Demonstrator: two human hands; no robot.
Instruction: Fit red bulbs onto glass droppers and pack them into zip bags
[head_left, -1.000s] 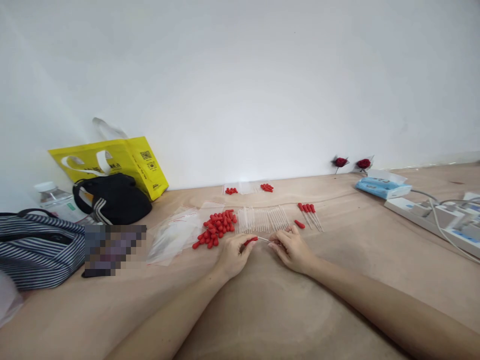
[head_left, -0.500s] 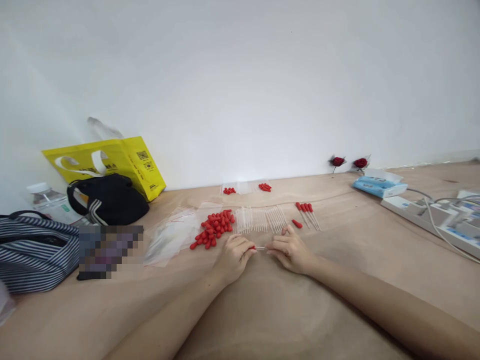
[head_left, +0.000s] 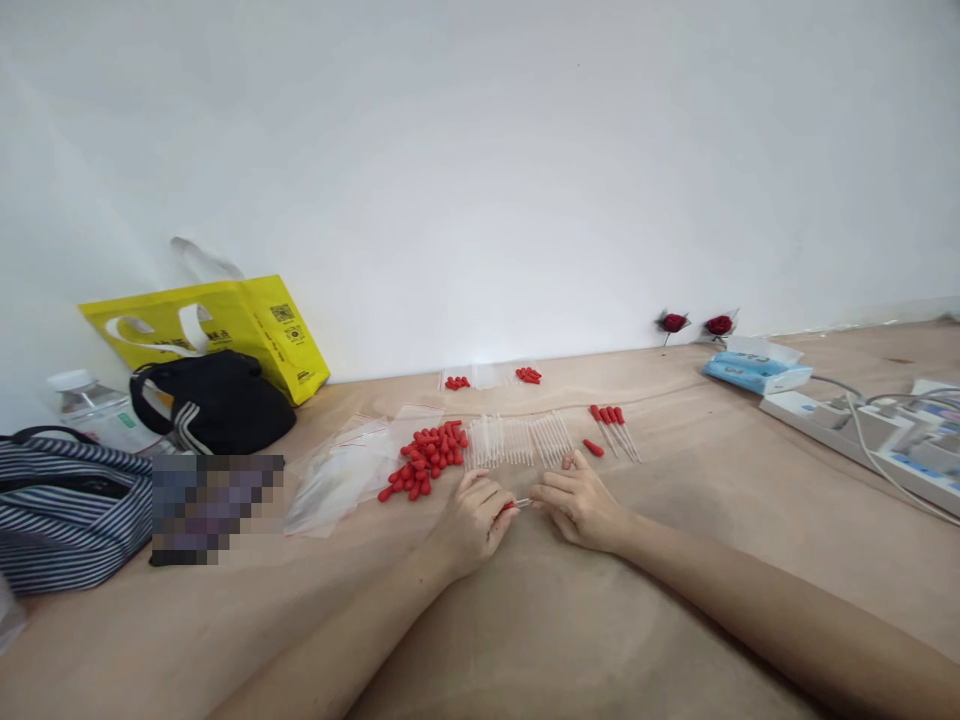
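My left hand (head_left: 474, 520) pinches a small red bulb (head_left: 509, 506) at the middle of the table. From the bulb a thin clear tube (head_left: 523, 502) runs to the fingertips of my right hand (head_left: 579, 503), which are closed on its other end. Behind my left hand is a heap of red bulbs (head_left: 427, 455). A row of thin clear tubes (head_left: 517, 440) lies beyond both hands. To its right, several tubes with red bulbs on their ends (head_left: 615, 428) lie side by side, near a single red bulb (head_left: 593, 448).
Clear plastic bags (head_left: 345, 470) lie left of the heap. Small bags with red bulbs (head_left: 491, 376) lie by the wall. Farther left are a yellow bag (head_left: 262, 320), a black bag (head_left: 236, 405) and a striped bag (head_left: 71, 510). A tissue pack (head_left: 757, 371) and power strip (head_left: 892, 450) stand right.
My left hand has turned slightly, so more of the red bulb shows and the tube now slants. The view has shifted a little. My right hand has kept its grip.
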